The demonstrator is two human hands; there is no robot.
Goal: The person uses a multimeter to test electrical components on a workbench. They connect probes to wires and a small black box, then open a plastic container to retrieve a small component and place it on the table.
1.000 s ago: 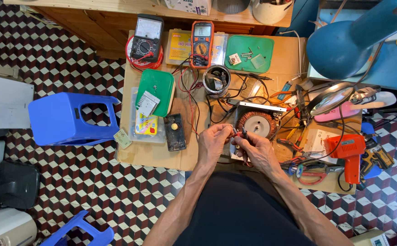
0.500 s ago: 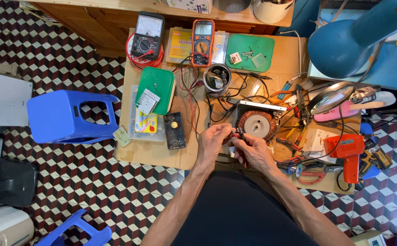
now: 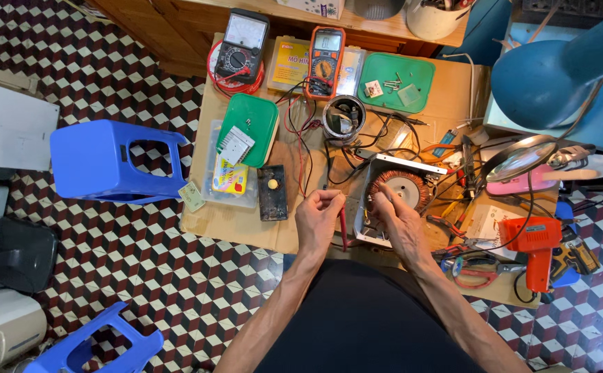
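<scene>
My left hand [image 3: 318,222] and my right hand [image 3: 399,222] are at the near edge of a wooden worktable [image 3: 225,221]. Between them lies a thin red test probe [image 3: 343,231], against the thumb side of the left hand, whose fingers are curled shut around its upper end. My right hand pinches a fine wire at the left rim of a copper-wound ring coil [image 3: 403,188], which sits in a grey metal frame [image 3: 372,207]. Red and black leads [image 3: 300,145] run from the hands up to an orange multimeter [image 3: 324,63].
On the table are a black analog meter [image 3: 242,43], two green trays [image 3: 249,128] [image 3: 392,83], a round black part [image 3: 343,117], a small black box [image 3: 271,192], an orange soldering gun [image 3: 533,249], pliers [image 3: 474,271] and a magnifier [image 3: 522,161]. A blue stool [image 3: 111,160] stands at the left.
My hands were pressed together over the coil's near left corner. They have drawn apart, the left one shifting left, and the red probe now shows between them.
</scene>
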